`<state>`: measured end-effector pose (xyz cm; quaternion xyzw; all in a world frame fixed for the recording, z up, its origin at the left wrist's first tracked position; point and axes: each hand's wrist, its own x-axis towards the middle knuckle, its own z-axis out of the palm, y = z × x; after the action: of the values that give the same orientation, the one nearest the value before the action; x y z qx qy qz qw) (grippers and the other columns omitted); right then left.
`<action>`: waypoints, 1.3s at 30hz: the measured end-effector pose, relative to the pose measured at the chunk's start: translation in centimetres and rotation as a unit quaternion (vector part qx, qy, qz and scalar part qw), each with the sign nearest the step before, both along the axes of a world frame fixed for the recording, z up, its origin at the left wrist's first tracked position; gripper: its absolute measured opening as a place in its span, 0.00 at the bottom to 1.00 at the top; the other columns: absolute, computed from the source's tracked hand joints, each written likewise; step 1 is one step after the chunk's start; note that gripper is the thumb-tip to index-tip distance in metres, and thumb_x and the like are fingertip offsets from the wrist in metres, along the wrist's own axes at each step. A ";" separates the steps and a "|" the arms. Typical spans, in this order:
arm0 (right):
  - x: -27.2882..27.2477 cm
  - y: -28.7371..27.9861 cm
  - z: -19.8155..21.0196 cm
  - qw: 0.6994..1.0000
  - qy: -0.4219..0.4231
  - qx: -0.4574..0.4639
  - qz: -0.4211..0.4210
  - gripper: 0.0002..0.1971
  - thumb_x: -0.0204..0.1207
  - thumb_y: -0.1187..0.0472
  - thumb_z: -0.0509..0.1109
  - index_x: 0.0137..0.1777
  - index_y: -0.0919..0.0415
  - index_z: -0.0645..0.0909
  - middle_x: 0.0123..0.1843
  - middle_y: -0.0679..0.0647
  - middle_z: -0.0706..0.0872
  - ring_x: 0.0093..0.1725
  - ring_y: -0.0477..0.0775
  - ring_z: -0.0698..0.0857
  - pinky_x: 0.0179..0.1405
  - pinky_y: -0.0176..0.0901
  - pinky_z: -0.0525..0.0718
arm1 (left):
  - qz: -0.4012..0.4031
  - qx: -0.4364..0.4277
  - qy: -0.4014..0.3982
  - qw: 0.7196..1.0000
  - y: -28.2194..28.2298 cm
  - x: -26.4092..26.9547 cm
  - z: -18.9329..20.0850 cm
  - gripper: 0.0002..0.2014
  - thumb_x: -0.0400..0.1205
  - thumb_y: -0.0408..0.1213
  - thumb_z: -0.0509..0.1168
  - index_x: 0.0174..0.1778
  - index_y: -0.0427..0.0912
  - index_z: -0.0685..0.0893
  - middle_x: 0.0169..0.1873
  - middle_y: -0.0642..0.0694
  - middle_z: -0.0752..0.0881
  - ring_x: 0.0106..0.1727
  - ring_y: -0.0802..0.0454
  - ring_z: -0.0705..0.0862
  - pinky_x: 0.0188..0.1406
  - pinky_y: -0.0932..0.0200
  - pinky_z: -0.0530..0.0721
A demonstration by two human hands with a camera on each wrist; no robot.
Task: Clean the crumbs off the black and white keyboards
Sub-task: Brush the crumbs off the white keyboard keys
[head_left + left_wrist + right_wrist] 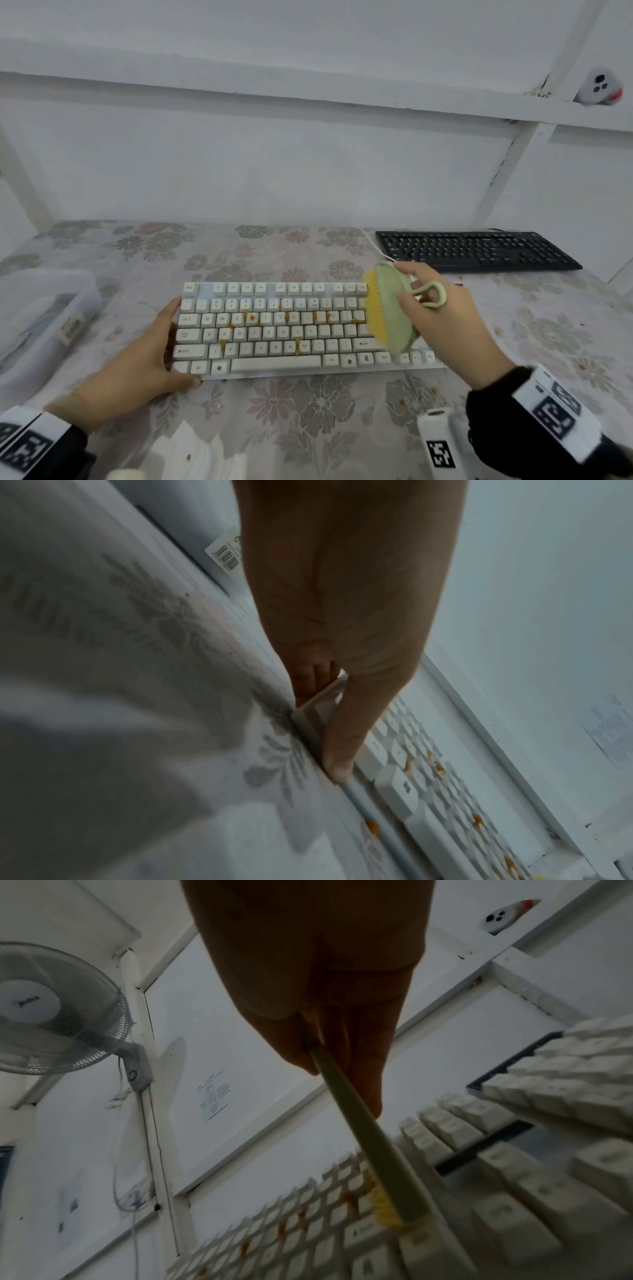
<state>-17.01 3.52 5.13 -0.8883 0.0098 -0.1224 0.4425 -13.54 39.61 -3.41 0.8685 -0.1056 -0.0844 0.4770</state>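
Note:
A white keyboard (pixel 274 329) lies in the middle of the table with orange crumbs (pixel 252 317) between its keys. My left hand (pixel 150 356) grips its left end, thumb on the front edge and fingers along the side; the left wrist view shows the thumb (pixel 339 767) pressed on the keyboard (pixel 404 785) corner. My right hand (pixel 442 318) holds a green oval brush (pixel 394 308) with yellow bristles, set on the keyboard's right part. In the right wrist view the brush (pixel 373 1150) touches the keys (pixel 342 1231). A black keyboard (pixel 476 250) sits at the back right.
A clear plastic box (pixel 37 322) stands at the left. A white roll (pixel 442 442) with a marker tag stands near the front right. Loose crumbs (pixel 435 389) dot the flowered tablecloth (pixel 308 411). A white wall frame rises behind; a fan (pixel 58 1010) hangs on the wall.

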 end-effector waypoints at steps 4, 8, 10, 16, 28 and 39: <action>-2.5 -0.3 -1.6 1.000 0.023 0.008 0.002 0.16 0.79 0.63 0.67 0.57 0.38 0.81 0.37 0.52 0.88 0.35 0.59 0.84 0.34 0.62 0.85 | -0.001 -0.001 -0.006 1.000 0.2 0.1 0.0 0.55 0.62 0.24 0.80 0.62 0.88 0.60 0.58 0.73 0.82 0.58 0.65 0.86 0.54 0.69 0.83; -4.4 -0.2 -2.4 0.999 0.050 0.014 0.013 0.17 0.79 0.62 0.67 0.56 0.34 0.80 0.38 0.56 0.89 0.39 0.65 0.84 0.31 0.59 0.83 | 0.005 -0.001 0.000 1.000 0.2 0.1 0.0 0.54 0.58 0.33 0.80 0.64 0.86 0.58 0.58 0.74 0.82 0.58 0.65 0.85 0.59 0.57 0.82; -4.5 -0.4 -1.4 0.999 0.044 0.011 0.020 0.17 0.78 0.64 0.68 0.54 0.36 0.82 0.38 0.50 0.89 0.36 0.59 0.84 0.29 0.53 0.82 | 0.000 0.000 0.005 1.000 0.1 0.1 0.0 0.53 0.62 0.27 0.80 0.66 0.81 0.58 0.57 0.75 0.82 0.58 0.66 0.85 0.56 0.60 0.82; -1.4 0.0 2.4 0.997 -0.071 0.029 -0.013 0.18 0.78 0.64 0.67 0.53 0.33 0.79 0.39 0.46 0.87 0.35 0.56 0.83 0.34 0.56 0.84 | 0.004 0.009 0.004 1.000 0.1 0.1 0.0 0.54 0.61 0.29 0.79 0.66 0.82 0.56 0.58 0.75 0.81 0.58 0.65 0.85 0.59 0.56 0.83; -4.5 0.2 -1.4 0.998 0.050 -0.011 0.036 0.17 0.79 0.62 0.67 0.54 0.34 0.79 0.37 0.54 0.87 0.36 0.63 0.83 0.29 0.56 0.81 | 0.001 0.009 -0.003 1.000 0.0 -0.1 0.1 0.54 0.65 0.23 0.79 0.66 0.80 0.58 0.57 0.77 0.81 0.57 0.68 0.85 0.54 0.63 0.83; -0.6 0.2 2.1 0.996 -0.085 0.023 -0.024 0.16 0.79 0.62 0.67 0.58 0.37 0.79 0.38 0.50 0.87 0.37 0.61 0.84 0.35 0.63 0.85 | 0.000 0.011 0.001 1.000 0.2 0.1 0.0 0.55 0.65 0.22 0.79 0.68 0.79 0.57 0.58 0.76 0.81 0.59 0.67 0.84 0.56 0.60 0.82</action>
<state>-17.60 3.70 7.22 -0.8638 -0.0040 -0.2073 0.4591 -13.47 39.76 -3.40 0.8735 -0.1040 -0.0860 0.4677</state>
